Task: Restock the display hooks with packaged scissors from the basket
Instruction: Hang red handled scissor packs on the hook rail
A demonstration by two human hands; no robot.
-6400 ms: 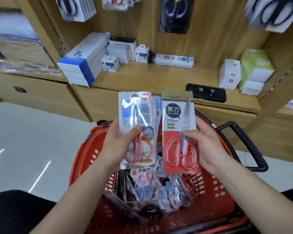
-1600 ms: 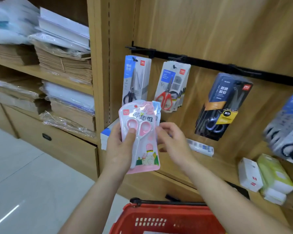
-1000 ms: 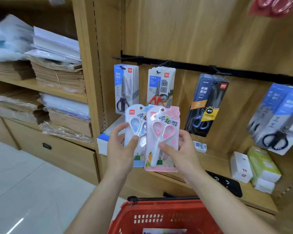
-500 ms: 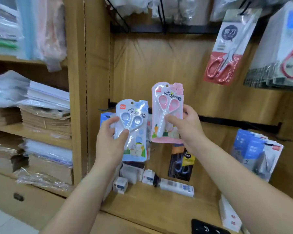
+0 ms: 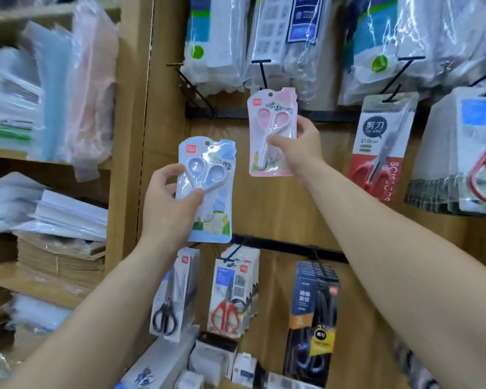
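Packs (image 5: 272,108) in hands (image 5: 300,141) (pink, blue)

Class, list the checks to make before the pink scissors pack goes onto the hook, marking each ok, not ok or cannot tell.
1. Right hand grips the pink scissors pack: ok.
2. Hang hole at its top uncovered: ok.
3. Black hook above it bare: ok.
4. Hole threaded over the hook's tip: not ok, the hole sits below it.
5. Left hand holds the blue scissors pack clear of that hook: ok.
6. Hook meant for this product: cannot tell.
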